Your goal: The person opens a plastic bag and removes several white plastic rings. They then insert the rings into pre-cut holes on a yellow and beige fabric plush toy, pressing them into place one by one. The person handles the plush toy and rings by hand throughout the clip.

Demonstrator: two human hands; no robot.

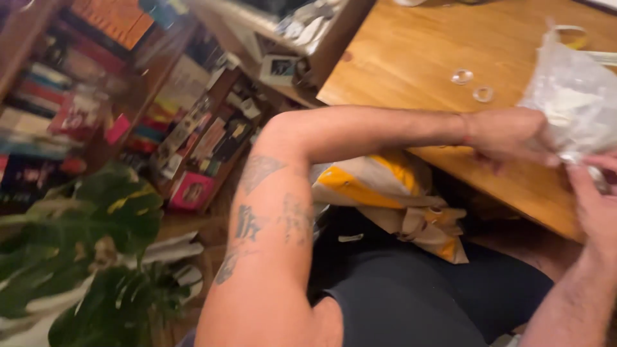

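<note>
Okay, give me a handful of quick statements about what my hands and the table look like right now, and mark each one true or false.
1. Both hands are on the clear plastic bag. True: the left hand and right hand pinch its lower edge.
2. The wooden table carries two small clear round pieces. True.
3. A leafy plant stands on the table. False: it stands low on the left, by the bookshelf.
4. The bag lies on the floor. False: it is over the table's edge.
</note>
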